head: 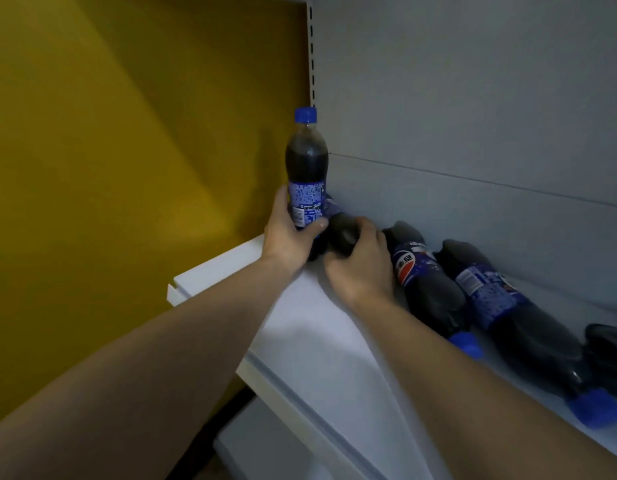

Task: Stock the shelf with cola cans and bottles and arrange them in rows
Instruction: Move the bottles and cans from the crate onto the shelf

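Note:
An upright cola bottle (306, 168) with a blue cap and blue label stands at the far left corner of the white shelf (317, 337). My left hand (289, 233) grips its lower body. Just right of it a second bottle (341, 230) lies on its side, and my right hand (360, 268) curls over it. Two more bottles lie flat further right, one (428, 289) with a logo label, the other (508, 313) beside it, their blue caps pointing toward me. A dark bottle end (608, 344) shows at the right edge.
A grey back panel (473, 98) closes the shelf behind the bottles. A slotted upright rail (312, 53) runs down its left edge. A yellow wall (109, 150) lies to the left. Below the shelf's front lip sits a lower white shelf (265, 445).

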Demonstrator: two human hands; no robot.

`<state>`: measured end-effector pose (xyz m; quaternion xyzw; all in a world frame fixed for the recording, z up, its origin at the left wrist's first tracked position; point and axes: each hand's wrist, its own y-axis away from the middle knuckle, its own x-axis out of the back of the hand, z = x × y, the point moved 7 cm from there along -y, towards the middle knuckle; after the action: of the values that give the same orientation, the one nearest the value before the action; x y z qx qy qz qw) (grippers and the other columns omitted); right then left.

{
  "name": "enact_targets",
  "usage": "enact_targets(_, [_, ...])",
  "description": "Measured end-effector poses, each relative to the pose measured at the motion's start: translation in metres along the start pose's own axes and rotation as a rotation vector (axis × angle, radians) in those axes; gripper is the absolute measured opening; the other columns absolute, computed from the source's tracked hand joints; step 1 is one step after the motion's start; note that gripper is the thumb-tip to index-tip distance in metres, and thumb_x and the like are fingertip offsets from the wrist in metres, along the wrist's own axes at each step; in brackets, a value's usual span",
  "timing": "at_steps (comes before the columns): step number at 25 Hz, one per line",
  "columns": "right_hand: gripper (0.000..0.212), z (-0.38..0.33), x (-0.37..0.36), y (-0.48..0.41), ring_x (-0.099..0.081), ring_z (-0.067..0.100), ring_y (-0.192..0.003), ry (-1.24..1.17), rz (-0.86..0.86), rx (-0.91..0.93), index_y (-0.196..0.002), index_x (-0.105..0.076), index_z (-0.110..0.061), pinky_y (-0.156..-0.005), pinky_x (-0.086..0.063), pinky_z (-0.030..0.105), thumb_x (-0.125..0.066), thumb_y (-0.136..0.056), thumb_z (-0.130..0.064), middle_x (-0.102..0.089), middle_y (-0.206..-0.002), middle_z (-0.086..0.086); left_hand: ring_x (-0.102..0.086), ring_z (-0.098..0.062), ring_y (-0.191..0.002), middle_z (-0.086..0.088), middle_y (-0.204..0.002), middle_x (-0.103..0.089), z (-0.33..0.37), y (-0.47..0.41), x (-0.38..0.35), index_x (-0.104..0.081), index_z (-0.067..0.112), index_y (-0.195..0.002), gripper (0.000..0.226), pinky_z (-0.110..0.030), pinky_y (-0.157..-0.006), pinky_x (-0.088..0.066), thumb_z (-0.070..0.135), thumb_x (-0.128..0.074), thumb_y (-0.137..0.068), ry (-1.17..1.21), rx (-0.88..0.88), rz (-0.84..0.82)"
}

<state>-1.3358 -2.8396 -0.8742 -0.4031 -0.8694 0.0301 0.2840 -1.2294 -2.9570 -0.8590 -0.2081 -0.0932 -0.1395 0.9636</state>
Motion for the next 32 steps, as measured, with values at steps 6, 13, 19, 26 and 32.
enact_targets(6, [0.060,-0.011,0.020,0.029,-0.047,0.037,-0.128,0.118,0.068,0.044,-0.139,-0.050,-0.014,-0.108,-0.040,0.044,-0.067,-0.082,-0.019,-0.051,-0.138,0.017,-0.038,-0.026,-0.145,-0.007,-0.161,-0.034,-0.001,0.079,0.047,-0.009,0.039,-0.159,0.103,-0.051,-0.115,-0.041,0.028,-0.081,-0.086,-0.095,0.249,-0.062])
enact_targets(13, [0.057,-0.133,-0.006,0.169,-0.044,0.033,-0.127,0.433,-0.052,0.773,-0.130,-0.053,-0.017,-0.101,-0.036,0.053,-0.063,-0.075,-0.023,-0.050,-0.131,0.012,-0.047,-0.007,-0.134,0.008,-0.142,-0.052,0.047,0.229,0.172,-0.036,0.047,-0.143,0.056,-0.037,-0.112,-0.043,0.030,-0.065,-0.097,-0.075,0.146,0.054])
enact_targets(19, [0.050,-0.179,-0.076,0.305,-0.042,0.018,-0.124,0.347,-0.463,0.861,-0.136,-0.040,-0.031,-0.100,-0.040,0.043,-0.055,-0.089,-0.038,-0.041,-0.135,-0.002,-0.050,0.005,-0.127,0.020,-0.134,-0.055,0.038,0.340,0.309,-0.042,0.040,-0.142,0.046,-0.039,-0.109,-0.047,0.029,-0.060,-0.101,-0.201,0.204,0.213])
enact_targets(26, [0.036,-0.114,-0.141,0.364,-0.049,0.020,-0.114,0.359,-0.787,0.556,-0.126,-0.043,-0.032,-0.091,-0.049,0.042,-0.058,-0.094,-0.037,-0.045,-0.122,-0.004,-0.047,-0.005,-0.135,0.016,-0.143,-0.051,-0.021,0.411,0.375,-0.047,0.031,-0.140,0.035,-0.037,-0.108,-0.046,0.029,-0.052,-0.105,-0.266,0.350,0.187])
enact_targets(32, [0.040,-0.029,-0.211,0.402,-0.054,0.025,-0.107,0.451,-1.064,0.403,-0.124,-0.047,-0.023,-0.077,-0.045,0.034,-0.064,-0.090,-0.035,-0.051,-0.118,0.004,-0.044,-0.009,-0.138,0.010,-0.149,-0.047,-0.039,0.361,0.346,-0.047,0.026,-0.143,0.037,-0.033,-0.108,-0.043,0.027,-0.051,-0.107,-0.341,0.292,0.056])
